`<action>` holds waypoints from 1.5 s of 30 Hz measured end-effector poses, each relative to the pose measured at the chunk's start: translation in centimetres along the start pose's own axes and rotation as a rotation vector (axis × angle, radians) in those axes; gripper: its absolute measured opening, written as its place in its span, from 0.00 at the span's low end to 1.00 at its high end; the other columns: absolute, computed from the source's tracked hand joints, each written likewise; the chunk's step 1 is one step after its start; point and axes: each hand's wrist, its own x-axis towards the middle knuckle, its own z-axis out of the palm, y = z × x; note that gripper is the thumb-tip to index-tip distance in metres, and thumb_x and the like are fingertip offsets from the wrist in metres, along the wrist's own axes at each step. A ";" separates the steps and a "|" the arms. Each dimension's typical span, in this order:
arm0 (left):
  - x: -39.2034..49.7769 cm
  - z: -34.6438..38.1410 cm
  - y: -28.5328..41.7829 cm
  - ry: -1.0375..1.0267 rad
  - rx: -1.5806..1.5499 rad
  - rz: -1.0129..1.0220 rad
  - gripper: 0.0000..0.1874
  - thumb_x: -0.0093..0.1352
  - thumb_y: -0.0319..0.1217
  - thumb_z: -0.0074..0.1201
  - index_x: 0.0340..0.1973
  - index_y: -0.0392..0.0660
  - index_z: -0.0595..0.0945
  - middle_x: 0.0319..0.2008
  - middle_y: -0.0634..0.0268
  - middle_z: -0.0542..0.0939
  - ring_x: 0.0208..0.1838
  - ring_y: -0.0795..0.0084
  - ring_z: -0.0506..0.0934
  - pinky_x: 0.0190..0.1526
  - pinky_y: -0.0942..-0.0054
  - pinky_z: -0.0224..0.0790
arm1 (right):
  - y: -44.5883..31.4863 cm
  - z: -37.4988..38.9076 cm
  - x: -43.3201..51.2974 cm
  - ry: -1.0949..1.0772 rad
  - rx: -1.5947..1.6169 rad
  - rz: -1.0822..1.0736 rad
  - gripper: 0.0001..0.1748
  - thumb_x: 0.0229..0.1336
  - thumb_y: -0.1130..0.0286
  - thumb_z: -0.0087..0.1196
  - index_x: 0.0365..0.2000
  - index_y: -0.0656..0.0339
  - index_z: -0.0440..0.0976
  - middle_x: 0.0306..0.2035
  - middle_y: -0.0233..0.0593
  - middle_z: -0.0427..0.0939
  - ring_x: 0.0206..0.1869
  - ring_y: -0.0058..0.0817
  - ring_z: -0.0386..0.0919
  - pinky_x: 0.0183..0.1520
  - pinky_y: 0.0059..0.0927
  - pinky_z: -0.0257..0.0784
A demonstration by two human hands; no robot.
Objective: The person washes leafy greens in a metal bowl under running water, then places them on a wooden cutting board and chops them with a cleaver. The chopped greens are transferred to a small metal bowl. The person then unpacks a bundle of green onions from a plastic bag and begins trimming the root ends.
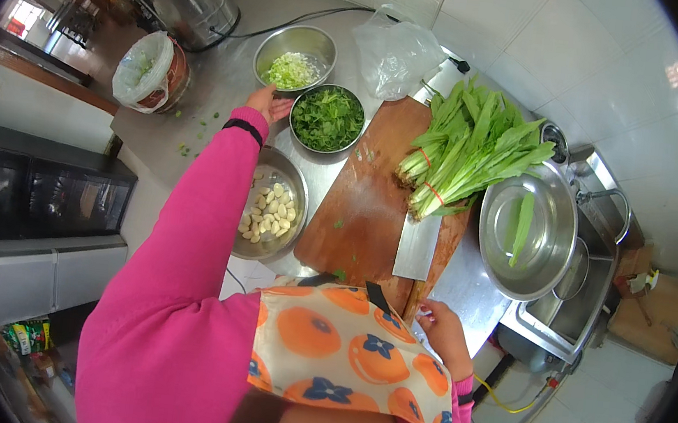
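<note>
My left hand reaches out with its fingers extended, its thumb by the steel bowl of chopped scallion and its fingertips at the rim of the bowl of chopped green herbs. Whether it touches either bowl is hard to tell. Below my left forearm, a steel basin holds peeled garlic cloves. Loosely curled and holding nothing visible, my right hand is near the front edge of the wooden cutting board. A cleaver lies on the board, beneath leafy green bundles tied with red bands.
A large steel basin with one leaf sits at the sink. Behind the board lies a clear plastic bag. A lined bucket and a steel urn with a black cord stand at the counter's far left.
</note>
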 end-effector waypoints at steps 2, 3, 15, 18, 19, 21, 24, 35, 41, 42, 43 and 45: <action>0.9 0.4 0.5 0.019 0.043 0.046 0.21 0.76 0.31 0.33 0.62 0.36 0.68 0.50 0.41 0.81 0.49 0.49 0.84 0.51 0.52 0.81 | -0.4 0.2 -0.2 -0.002 0.015 0.024 0.17 0.59 0.71 0.59 0.49 0.64 0.78 0.45 0.54 0.81 0.43 0.47 0.82 0.47 0.41 0.77; 1.4 0.6 0.7 0.031 0.030 0.028 0.21 0.76 0.30 0.33 0.61 0.36 0.68 0.50 0.41 0.81 0.49 0.49 0.84 0.50 0.52 0.81 | -0.6 0.3 -0.3 -0.009 0.033 0.041 0.17 0.59 0.71 0.59 0.49 0.64 0.78 0.45 0.54 0.81 0.43 0.46 0.83 0.47 0.41 0.78; -2.0 0.3 0.5 0.047 0.485 0.023 0.15 0.70 0.40 0.57 0.45 0.44 0.80 0.37 0.61 0.81 0.34 0.69 0.80 0.34 0.64 0.79 | -3.5 0.4 1.9 -0.042 0.038 0.069 0.19 0.58 0.73 0.60 0.51 0.64 0.77 0.44 0.51 0.82 0.45 0.45 0.82 0.49 0.38 0.77; -1.9 0.3 -0.4 -0.185 0.642 -0.128 0.11 0.69 0.31 0.56 0.45 0.44 0.81 0.38 0.60 0.82 0.35 0.67 0.83 0.33 0.66 0.82 | -4.0 0.4 2.3 -0.036 0.006 0.046 0.19 0.58 0.73 0.59 0.51 0.64 0.77 0.45 0.51 0.81 0.45 0.45 0.82 0.50 0.38 0.77; -1.8 0.2 -0.4 -0.254 0.874 -0.024 0.11 0.69 0.30 0.54 0.45 0.43 0.81 0.39 0.59 0.82 0.36 0.66 0.83 0.33 0.66 0.82 | -4.0 0.4 2.4 -0.035 -0.037 0.048 0.19 0.58 0.74 0.59 0.51 0.64 0.77 0.45 0.51 0.81 0.45 0.45 0.82 0.49 0.38 0.77; -1.7 0.3 -0.2 -0.311 1.067 0.025 0.09 0.71 0.30 0.52 0.45 0.42 0.80 0.38 0.57 0.82 0.35 0.66 0.84 0.32 0.66 0.82 | -4.1 0.4 2.4 -0.036 -0.014 0.019 0.20 0.58 0.73 0.60 0.52 0.64 0.77 0.45 0.51 0.81 0.46 0.46 0.82 0.50 0.38 0.77; -2.7 1.0 -0.8 -0.208 0.737 -0.008 0.08 0.73 0.31 0.50 0.41 0.40 0.80 0.31 0.56 0.82 0.30 0.65 0.83 0.30 0.66 0.82 | -4.1 0.6 2.5 -0.036 0.005 0.016 0.20 0.58 0.72 0.60 0.52 0.64 0.77 0.45 0.50 0.82 0.46 0.46 0.82 0.50 0.39 0.77; -3.6 2.0 -1.4 -0.064 1.022 0.238 0.06 0.71 0.25 0.53 0.33 0.34 0.77 0.22 0.55 0.80 0.22 0.62 0.83 0.24 0.65 0.82 | -3.0 1.1 3.3 0.016 0.028 -0.010 0.18 0.59 0.73 0.59 0.50 0.64 0.77 0.43 0.51 0.82 0.46 0.47 0.82 0.49 0.39 0.77; -3.2 -4.4 0.8 0.031 0.637 0.137 0.03 0.72 0.23 0.52 0.38 0.38 0.74 0.34 0.54 0.80 0.30 0.59 0.84 0.34 0.61 0.85 | -2.2 1.0 3.7 0.055 0.014 -0.043 0.18 0.59 0.75 0.58 0.50 0.64 0.78 0.42 0.51 0.82 0.42 0.44 0.82 0.47 0.38 0.77; -3.2 -5.6 1.3 0.014 0.657 0.109 0.03 0.74 0.23 0.50 0.42 0.40 0.77 0.35 0.58 0.81 0.40 0.63 0.84 0.42 0.63 0.82 | -2.2 1.1 3.7 0.034 -0.008 -0.048 0.18 0.59 0.75 0.59 0.50 0.65 0.78 0.43 0.51 0.82 0.43 0.44 0.82 0.48 0.38 0.77; -3.7 -7.2 1.4 0.019 0.709 0.161 0.05 0.74 0.24 0.51 0.44 0.41 0.78 0.36 0.59 0.81 0.41 0.64 0.83 0.44 0.64 0.80 | -2.3 1.2 3.9 0.022 -0.003 -0.040 0.18 0.59 0.75 0.59 0.50 0.65 0.78 0.43 0.51 0.82 0.43 0.43 0.82 0.48 0.37 0.77; -5.3 -10.1 1.9 0.043 0.825 0.242 0.10 0.74 0.28 0.54 0.49 0.42 0.80 0.38 0.61 0.82 0.45 0.67 0.82 0.48 0.66 0.77 | -2.4 1.4 4.0 0.002 0.017 -0.008 0.18 0.59 0.75 0.58 0.51 0.64 0.78 0.43 0.50 0.82 0.44 0.43 0.83 0.48 0.37 0.77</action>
